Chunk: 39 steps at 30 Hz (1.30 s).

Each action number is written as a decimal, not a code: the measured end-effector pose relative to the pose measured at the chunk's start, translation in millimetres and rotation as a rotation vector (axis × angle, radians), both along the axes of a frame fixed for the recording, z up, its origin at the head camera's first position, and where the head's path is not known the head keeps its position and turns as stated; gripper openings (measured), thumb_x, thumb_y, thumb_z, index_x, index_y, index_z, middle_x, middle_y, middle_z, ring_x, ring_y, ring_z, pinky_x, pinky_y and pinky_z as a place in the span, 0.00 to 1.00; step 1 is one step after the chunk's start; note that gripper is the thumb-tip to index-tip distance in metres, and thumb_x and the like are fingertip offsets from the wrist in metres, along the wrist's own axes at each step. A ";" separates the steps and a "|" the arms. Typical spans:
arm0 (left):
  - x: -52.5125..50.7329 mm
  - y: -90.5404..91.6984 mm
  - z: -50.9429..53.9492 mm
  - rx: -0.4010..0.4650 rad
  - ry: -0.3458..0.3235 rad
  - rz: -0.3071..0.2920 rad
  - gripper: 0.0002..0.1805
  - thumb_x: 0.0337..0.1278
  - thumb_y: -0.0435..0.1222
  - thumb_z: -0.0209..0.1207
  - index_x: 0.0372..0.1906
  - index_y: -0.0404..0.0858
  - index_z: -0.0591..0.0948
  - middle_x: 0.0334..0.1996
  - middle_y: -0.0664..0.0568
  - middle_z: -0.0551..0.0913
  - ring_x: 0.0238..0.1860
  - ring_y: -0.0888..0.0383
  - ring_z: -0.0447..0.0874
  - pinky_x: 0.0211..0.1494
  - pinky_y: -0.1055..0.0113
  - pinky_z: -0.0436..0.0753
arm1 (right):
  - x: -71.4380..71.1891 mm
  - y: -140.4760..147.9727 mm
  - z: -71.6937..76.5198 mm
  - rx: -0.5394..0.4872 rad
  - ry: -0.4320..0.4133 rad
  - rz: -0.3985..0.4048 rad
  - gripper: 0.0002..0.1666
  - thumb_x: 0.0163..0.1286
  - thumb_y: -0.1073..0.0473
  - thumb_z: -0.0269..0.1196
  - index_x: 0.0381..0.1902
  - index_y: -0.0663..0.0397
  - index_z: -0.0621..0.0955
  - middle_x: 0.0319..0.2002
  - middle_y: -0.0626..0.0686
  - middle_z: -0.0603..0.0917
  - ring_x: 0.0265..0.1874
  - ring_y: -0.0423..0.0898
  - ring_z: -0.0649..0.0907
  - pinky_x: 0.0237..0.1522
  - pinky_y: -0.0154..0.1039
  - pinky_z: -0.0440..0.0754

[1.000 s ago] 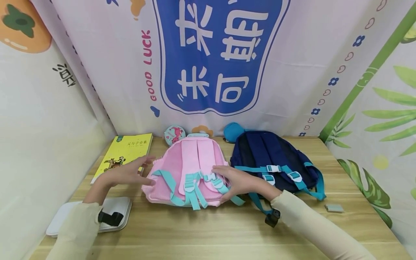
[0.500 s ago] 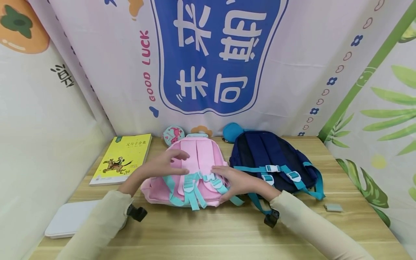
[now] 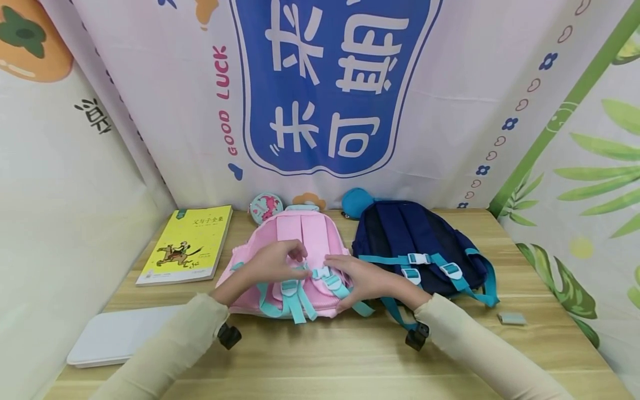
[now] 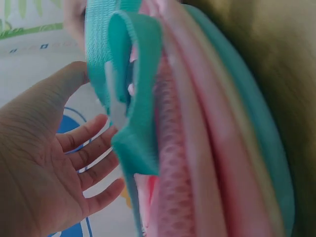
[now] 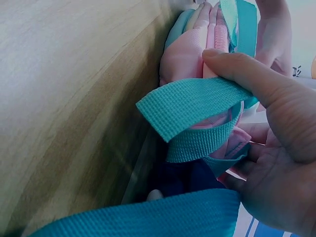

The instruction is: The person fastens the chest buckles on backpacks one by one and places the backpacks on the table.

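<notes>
A pink backpack [image 3: 272,236] lies on the table with its shoulder straps up and mint webbing with buckles across its lower part. My left hand [image 3: 275,264] is over its middle, fingers apart and lightly bent. In the left wrist view, the left thumb and fingers are beside a mint strap [image 4: 136,143] and buckle, not closed round them. My right hand [image 3: 367,280] holds the backpack's lower right side. In the right wrist view, its thumb presses the pink edge; the fingers, partly hidden by a mint strap [image 5: 197,103], bend round the other side.
A navy backpack [image 3: 405,233] with teal straps lies right of the pink one. A yellow book [image 3: 192,239] and a white flat case [image 3: 117,333] lie left. A small grey block [image 3: 511,318] sits at the right. Round pouches, one patterned [image 3: 266,208], one blue [image 3: 356,203], stand behind.
My left hand has moved right, from beside the pink backpack's left edge to over its central straps and buckle. My right hand has stayed at the right side.
</notes>
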<state>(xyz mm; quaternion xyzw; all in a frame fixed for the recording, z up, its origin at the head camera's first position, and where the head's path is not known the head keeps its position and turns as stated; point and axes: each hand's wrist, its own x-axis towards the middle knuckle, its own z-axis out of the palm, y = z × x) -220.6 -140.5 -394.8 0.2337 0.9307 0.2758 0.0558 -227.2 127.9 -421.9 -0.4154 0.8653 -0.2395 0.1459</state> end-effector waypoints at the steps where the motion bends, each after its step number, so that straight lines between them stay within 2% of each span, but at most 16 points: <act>1: 0.1 1.1 -2.2 -0.018 0.013 0.009 0.23 0.49 0.52 0.74 0.44 0.44 0.82 0.39 0.55 0.84 0.40 0.60 0.79 0.48 0.65 0.81 | 0.2 0.0 -0.2 -0.002 0.002 0.002 0.63 0.52 0.42 0.80 0.78 0.59 0.63 0.79 0.58 0.62 0.79 0.55 0.62 0.75 0.55 0.67; 8: 4.2 6.6 -8.1 -0.133 0.125 0.030 0.23 0.44 0.52 0.77 0.40 0.43 0.82 0.34 0.56 0.83 0.34 0.62 0.75 0.43 0.65 0.78 | 0.3 -0.2 -1.5 -0.003 -0.003 -0.006 0.63 0.52 0.42 0.80 0.78 0.59 0.63 0.79 0.58 0.62 0.79 0.55 0.62 0.75 0.54 0.67; 16: 3.1 8.7 -12.0 -0.181 0.213 0.019 0.22 0.42 0.50 0.78 0.37 0.43 0.82 0.31 0.54 0.81 0.34 0.59 0.71 0.40 0.64 0.73 | 1.4 0.0 -0.5 0.004 -0.011 -0.019 0.63 0.53 0.42 0.80 0.78 0.58 0.62 0.79 0.57 0.61 0.79 0.55 0.61 0.75 0.55 0.67; 21: 2.8 11.3 -14.2 -0.203 0.217 0.036 0.23 0.40 0.50 0.79 0.37 0.44 0.81 0.31 0.55 0.82 0.34 0.58 0.70 0.40 0.63 0.72 | 2.1 -0.5 -0.2 0.007 -0.011 -0.018 0.63 0.53 0.43 0.80 0.78 0.58 0.62 0.80 0.57 0.61 0.79 0.55 0.61 0.75 0.55 0.67; 31: 2.2 15.6 -15.3 -0.213 0.174 0.085 0.24 0.38 0.49 0.80 0.35 0.44 0.79 0.32 0.55 0.80 0.38 0.56 0.70 0.46 0.58 0.72 | 3.2 -0.8 0.6 -0.006 -0.002 -0.004 0.62 0.54 0.43 0.80 0.78 0.60 0.62 0.79 0.59 0.61 0.79 0.57 0.62 0.74 0.57 0.67; 39: 2.0 13.3 -20.0 -0.140 0.165 0.066 0.21 0.42 0.44 0.79 0.37 0.43 0.79 0.33 0.54 0.81 0.40 0.55 0.70 0.49 0.56 0.72 | 3.7 -0.3 0.1 -0.012 -0.014 -0.012 0.62 0.54 0.43 0.80 0.78 0.60 0.62 0.79 0.59 0.61 0.79 0.56 0.62 0.74 0.57 0.67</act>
